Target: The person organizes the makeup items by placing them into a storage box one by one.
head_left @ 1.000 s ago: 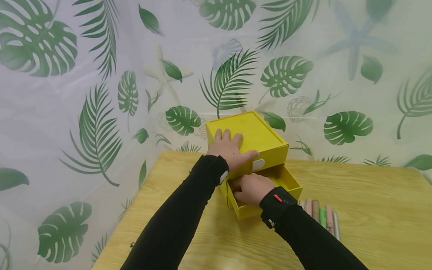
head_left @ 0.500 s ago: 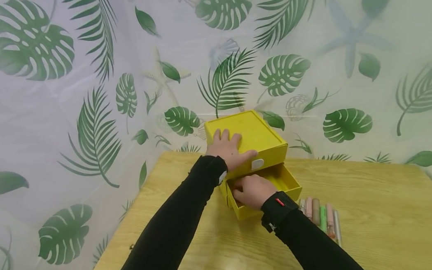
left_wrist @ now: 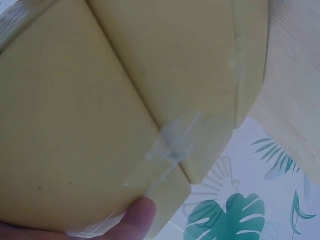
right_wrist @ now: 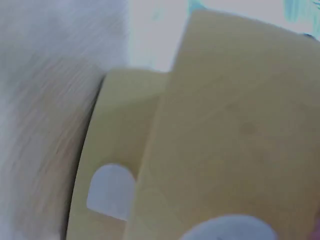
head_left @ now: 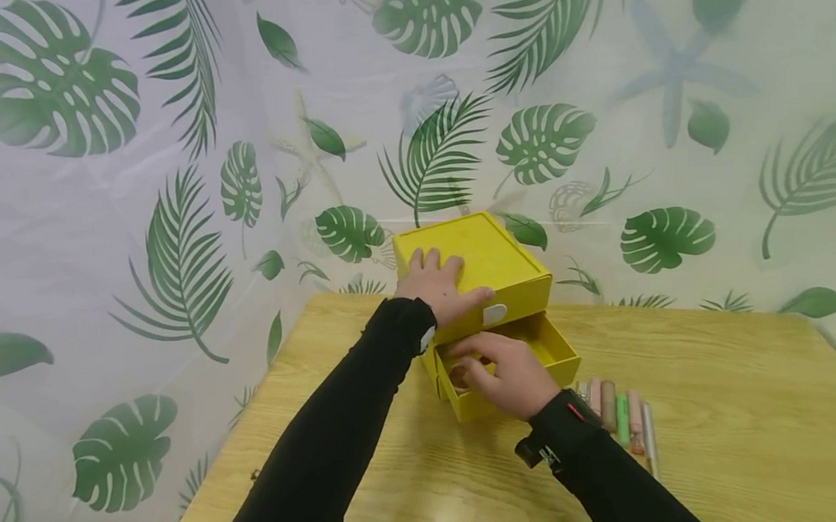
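While my left grip (head_left: 437, 285), fingers spread wide, rests on the yellow box (head_left: 499, 249) at eleven o'clock, my right grip (head_left: 517, 373) reaches into its jutting lower drawer (head_left: 565, 372), fingers bent; I cannot tell whether they pinch anything. The box overhangs at twelve, the drawer's wall sits near my fingertips at nine, drawer room runs toward two, and pens (head_left: 622, 418) lie on the surface (head_left: 743, 405) at four.

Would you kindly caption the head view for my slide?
Left hand on a yellow box, right hand at its open drawer.
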The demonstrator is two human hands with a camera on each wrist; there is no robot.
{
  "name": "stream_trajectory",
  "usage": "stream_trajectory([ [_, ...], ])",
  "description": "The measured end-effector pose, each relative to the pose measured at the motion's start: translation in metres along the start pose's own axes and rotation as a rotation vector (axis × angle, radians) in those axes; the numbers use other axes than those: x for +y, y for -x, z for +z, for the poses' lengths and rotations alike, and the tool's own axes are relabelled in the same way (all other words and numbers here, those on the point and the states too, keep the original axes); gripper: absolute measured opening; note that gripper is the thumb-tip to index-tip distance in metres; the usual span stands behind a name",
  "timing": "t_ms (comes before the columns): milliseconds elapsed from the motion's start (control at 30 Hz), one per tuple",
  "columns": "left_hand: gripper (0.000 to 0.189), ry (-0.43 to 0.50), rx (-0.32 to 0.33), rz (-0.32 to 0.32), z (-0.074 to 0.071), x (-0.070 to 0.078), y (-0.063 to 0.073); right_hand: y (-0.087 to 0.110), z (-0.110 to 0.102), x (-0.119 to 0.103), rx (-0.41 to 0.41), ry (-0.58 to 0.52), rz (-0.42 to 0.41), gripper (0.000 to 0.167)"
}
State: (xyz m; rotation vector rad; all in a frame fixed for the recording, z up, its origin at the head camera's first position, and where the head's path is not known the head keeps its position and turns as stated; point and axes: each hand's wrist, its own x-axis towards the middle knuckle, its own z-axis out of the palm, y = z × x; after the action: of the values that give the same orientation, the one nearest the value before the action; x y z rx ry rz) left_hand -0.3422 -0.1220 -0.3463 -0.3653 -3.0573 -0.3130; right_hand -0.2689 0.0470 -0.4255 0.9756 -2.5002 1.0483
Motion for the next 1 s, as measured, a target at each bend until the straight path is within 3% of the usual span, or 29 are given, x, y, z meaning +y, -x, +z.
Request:
stream_trajectory([
  [200,0.086,-0.019,0.012,0.001,-0.007,0.007,0.006,0.033,-0.025,0.007,0.209,-0.055,-0.027,0.021],
  [367,0.085,-0.027,0.012,0.003,-0.013,0.009,0.009,0.066,-0.051,0.019,0.230,-0.033,0.101,0.021],
  [600,0.086,-0.017,0.008,-0.007,-0.015,0.005,0.006,0.099,-0.074,0.031,0.029,-0.076,0.327,0.037],
  [767,0.087,-0.016,0.006,-0.020,-0.009,0.002,-0.002,0.109,-0.076,0.038,-0.152,0.040,0.423,0.048],
  [900,0.087,0.004,-0.005,-0.022,-0.004,0.002,-0.004,0.117,-0.069,0.047,-0.301,0.101,0.542,0.042],
  [1000,0.088,0.012,-0.012,-0.015,-0.001,0.003,-0.004,0.122,-0.063,0.053,-0.355,0.148,0.604,0.036],
])
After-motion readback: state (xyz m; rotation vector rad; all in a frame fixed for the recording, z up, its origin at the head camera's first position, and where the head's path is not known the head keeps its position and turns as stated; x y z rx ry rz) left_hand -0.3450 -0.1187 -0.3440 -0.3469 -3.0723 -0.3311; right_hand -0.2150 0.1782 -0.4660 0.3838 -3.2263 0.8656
